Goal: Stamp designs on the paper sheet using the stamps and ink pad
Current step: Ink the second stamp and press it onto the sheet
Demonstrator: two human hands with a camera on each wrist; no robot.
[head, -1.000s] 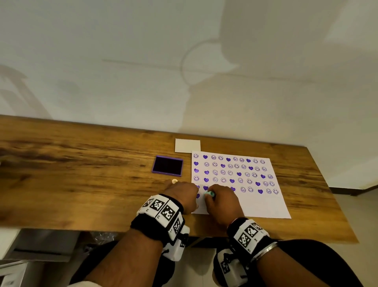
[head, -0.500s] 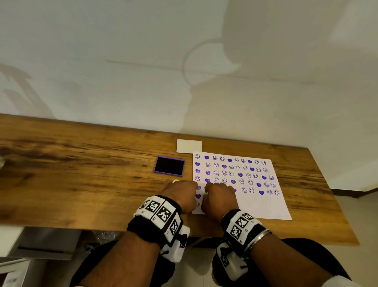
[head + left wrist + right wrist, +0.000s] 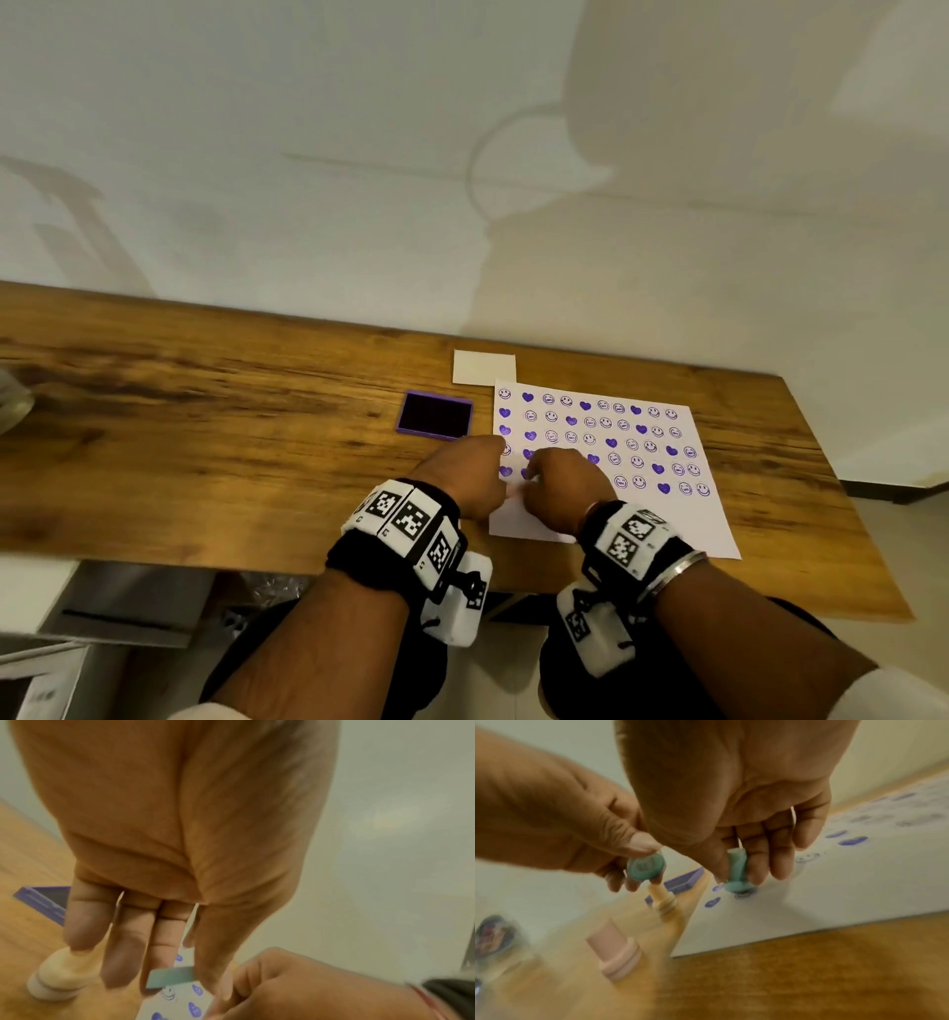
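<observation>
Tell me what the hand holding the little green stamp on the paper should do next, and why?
Probably lift it straight up. The right hand pinches the small teal plastic stamp, base down on the white paper sheet, with a purple smiley print showing beneath it. Sliding could smudge it.

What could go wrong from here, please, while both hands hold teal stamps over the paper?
The right hand has its teal stamp low over the paper, so a tilt or slide could smudge the print. The left hand holds a second stamp face-out; it might mark the sheet. The cream stamp nearby could be knocked over.
</observation>
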